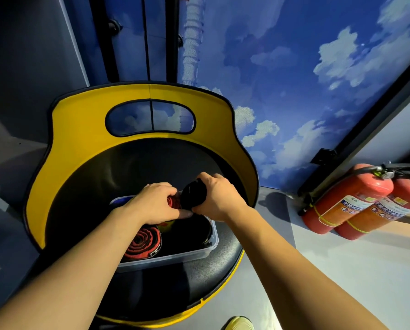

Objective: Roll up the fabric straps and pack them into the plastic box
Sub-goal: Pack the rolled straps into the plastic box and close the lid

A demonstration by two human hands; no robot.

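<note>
Head view: extinguisher (351, 201) labels unreadable; right hand (219, 198) grips black roll (194, 192), left hand (155, 202) grips red roll (174, 201) over box (212, 244)

Nothing can be read. The two extinguishers (356, 201) by the right wall carry printed labels (353, 204), white and orange with small picture squares, but the print is too small and blurred to make out. A small white mark (154, 252) sits on the edge of the red-and-black roll (143, 244) at the box's (199, 254) near left corner; it is illegible too.
</note>
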